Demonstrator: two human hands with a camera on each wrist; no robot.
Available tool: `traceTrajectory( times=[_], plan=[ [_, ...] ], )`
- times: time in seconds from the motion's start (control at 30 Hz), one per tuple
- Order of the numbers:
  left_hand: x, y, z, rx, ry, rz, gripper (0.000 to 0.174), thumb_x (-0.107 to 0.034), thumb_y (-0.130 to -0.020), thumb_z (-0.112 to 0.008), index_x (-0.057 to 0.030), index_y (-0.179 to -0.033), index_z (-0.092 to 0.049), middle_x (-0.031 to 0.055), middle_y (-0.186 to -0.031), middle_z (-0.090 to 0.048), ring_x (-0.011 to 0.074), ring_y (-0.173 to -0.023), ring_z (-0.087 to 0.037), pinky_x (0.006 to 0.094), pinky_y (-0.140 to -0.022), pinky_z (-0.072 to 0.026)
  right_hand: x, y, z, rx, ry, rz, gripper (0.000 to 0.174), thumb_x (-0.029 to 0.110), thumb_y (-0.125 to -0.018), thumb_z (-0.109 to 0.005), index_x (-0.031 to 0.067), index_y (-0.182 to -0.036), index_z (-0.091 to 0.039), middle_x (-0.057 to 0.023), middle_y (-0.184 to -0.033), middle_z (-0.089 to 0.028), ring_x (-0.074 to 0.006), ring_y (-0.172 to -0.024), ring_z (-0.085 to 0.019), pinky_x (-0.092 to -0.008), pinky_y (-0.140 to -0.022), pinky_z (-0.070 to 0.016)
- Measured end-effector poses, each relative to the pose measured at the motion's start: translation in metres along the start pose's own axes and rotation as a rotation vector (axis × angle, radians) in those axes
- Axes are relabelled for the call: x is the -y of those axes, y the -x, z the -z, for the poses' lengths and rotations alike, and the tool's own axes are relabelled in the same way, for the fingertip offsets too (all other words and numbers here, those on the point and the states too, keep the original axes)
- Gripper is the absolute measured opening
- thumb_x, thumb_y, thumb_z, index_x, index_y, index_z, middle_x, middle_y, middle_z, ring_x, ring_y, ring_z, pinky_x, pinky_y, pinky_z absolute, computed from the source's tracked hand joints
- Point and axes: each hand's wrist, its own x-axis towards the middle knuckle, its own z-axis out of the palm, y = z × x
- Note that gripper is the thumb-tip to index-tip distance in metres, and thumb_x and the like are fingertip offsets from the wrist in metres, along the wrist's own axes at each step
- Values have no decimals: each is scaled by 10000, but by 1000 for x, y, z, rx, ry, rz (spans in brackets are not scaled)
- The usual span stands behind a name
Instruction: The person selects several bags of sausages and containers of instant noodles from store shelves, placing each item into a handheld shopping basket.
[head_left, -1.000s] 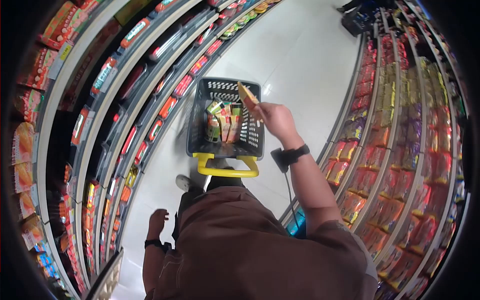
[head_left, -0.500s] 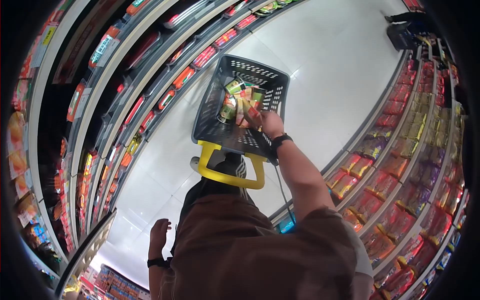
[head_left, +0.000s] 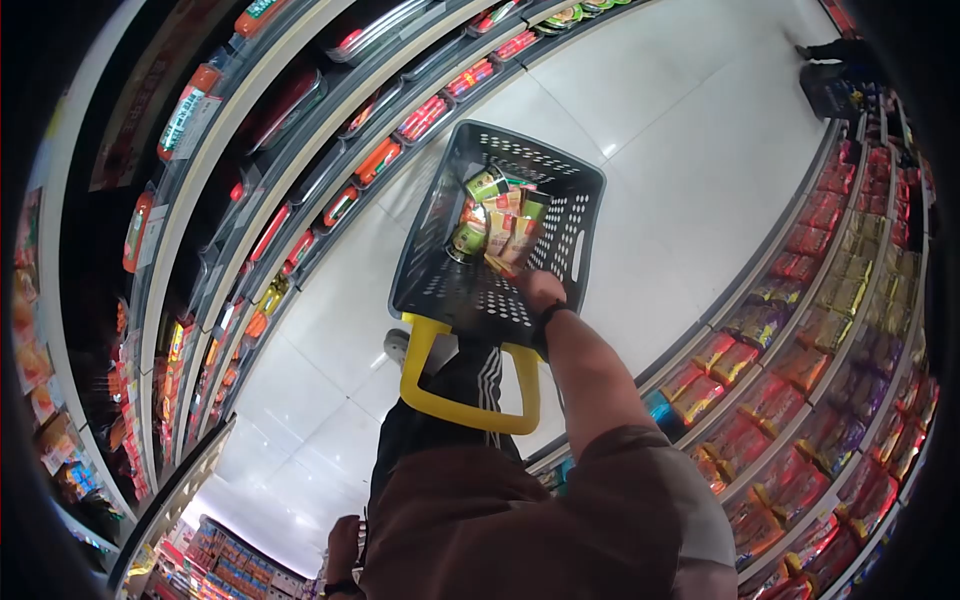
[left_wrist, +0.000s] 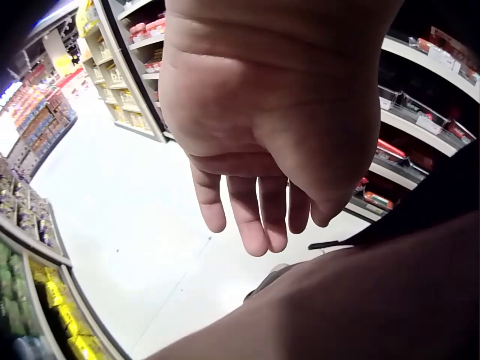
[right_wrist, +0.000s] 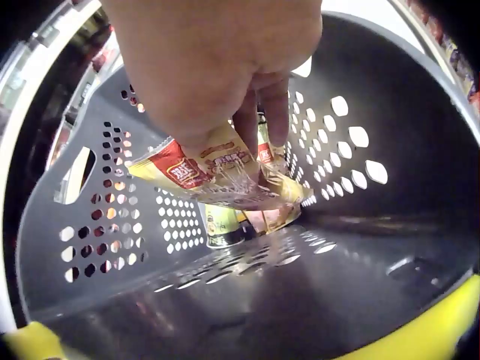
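My right hand (head_left: pixel 545 290) reaches down inside a dark grey shopping basket (head_left: pixel 440 285) with perforated walls. In the right wrist view, its fingers and thumb pinch a beige foil packet (right_wrist: pixel 225 176) with a red label, low in the basket. Green-labelled tubs (head_left: pixel 468 240) and more beige packets (head_left: pixel 503 230) lie on the basket's floor. A yellow handle (head_left: pixel 470 415) juts from the near end. My left hand (left_wrist: pixel 262 135) hangs at my side, fingers loosely extended and holding nothing; the head view catches it at the lower edge.
Shelves of red sausage packs (head_left: pixel 423 117) curve along the left. On the right, a rack of bagged snacks (head_left: pixel 780 400) lines the aisle. A pale tiled floor (head_left: pixel 660 220) runs between them. Far ahead at the upper right, a person in dark clothes (head_left: pixel 840 75) is partly visible.
My right hand has lowered the packet from above the basket's right rim down into it. The basket has shifted right in view, and the left hand sits lower in the head view.
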Motion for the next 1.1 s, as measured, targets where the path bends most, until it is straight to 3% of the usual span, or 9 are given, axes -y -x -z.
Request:
traceTrajectory(
  times=[0.13, 0.2, 0.37, 0.53, 0.73, 0.77, 0.8, 0.9, 1.1],
  plan=[
    [-6, 6, -8, 108, -304, -191, 299, -236, -926, -520, -2, -1085, -617, 123, -956, -664, 210, -817, -653, 306, -716, -534, -9, -17, -11, 73, 85, 67, 397, 463, -858, -562, 128, -1029, -689, -175, -1022, -665, -343, -966, -630, -431, -838, -482],
    [-61, 2, 0, 25, 96, 346, 294, -236, -915, -526, -4, -1060, -633, 126, -980, -660, 222, -827, -656, 307, -718, -530, -11, -29, -11, 81, 62, 73, 397, 451, -858, -567, 131, -1070, -669, -173, -1016, -667, -339, -961, -633, -429, -836, -483],
    [-36, -9, 2, -32, 269, 402, 325, -234, -939, -507, 40, -1103, -572, 137, -938, -677, 188, -797, -664, 281, -696, -520, -27, -53, -16, -179, -35, 63, 317, 263, -913, -480, 83, -1151, -590, -196, -1036, -661, -351, -943, -639, -445, -821, -495],
    [-62, -24, 3, -61, 430, 389, 276, -162, -917, -521, 46, -1085, -590, 141, -954, -673, 201, -820, -665, 299, -723, -519, -20, -60, -10, -37, -1, 0, 312, 213, -907, -432, 94, -1146, -595, -193, -1139, -626, -356, -1084, -590, -460, -899, -485],
    [-22, -30, -8, -43, 409, 276, 279, -180, -929, -522, 27, -1103, -589, 112, -954, -684, 169, -828, -663, 280, -720, -507, -19, -49, -20, -103, 51, 540, 330, 283, -891, -500, 58, -1088, -640, -208, -1073, -648, -354, -989, -626, -423, -846, -488],
    [-7, -32, -13, -47, 426, 265, 282, -190, -931, -522, 22, -1104, -590, 111, -957, -684, 175, -835, -661, 284, -723, -504, -33, -43, -32, -125, 75, 737, 328, 269, -885, -506, 52, -1088, -644, -207, -1066, -650, -357, -972, -628, -424, -833, -490],
    [0, -32, -16, -55, 455, 248, 284, -197, -931, -526, 19, -1104, -590, 110, -959, -684, 181, -837, -661, 285, -723, -502, 8, 14, 20, 137, 149, 484, 354, 278, -862, -536, 37, -1098, -642, -212, -1030, -658, -356, -946, -633, -419, -813, -491],
    [7, -30, -19, -69, 491, 197, 293, -217, -932, -531, 13, -1104, -591, 111, -969, -684, 198, -831, -660, 290, -720, -494, 41, 84, 55, 356, 131, 407, 400, 353, -870, -498, 22, -1027, -659, -188, -950, -671, -341, -905, -634, -426, -812, -473],
    [83, -21, -55, -46, 432, 39, 344, -275, -935, -525, 15, -1107, -591, 126, -957, -687, 191, -821, -662, 306, -680, -508, 85, 190, 61, 256, 178, 389, 483, 456, -900, -480, 52, -1101, -654, -177, -1059, -663, -330, -1010, -613, -402, -883, -454]
  ],
)
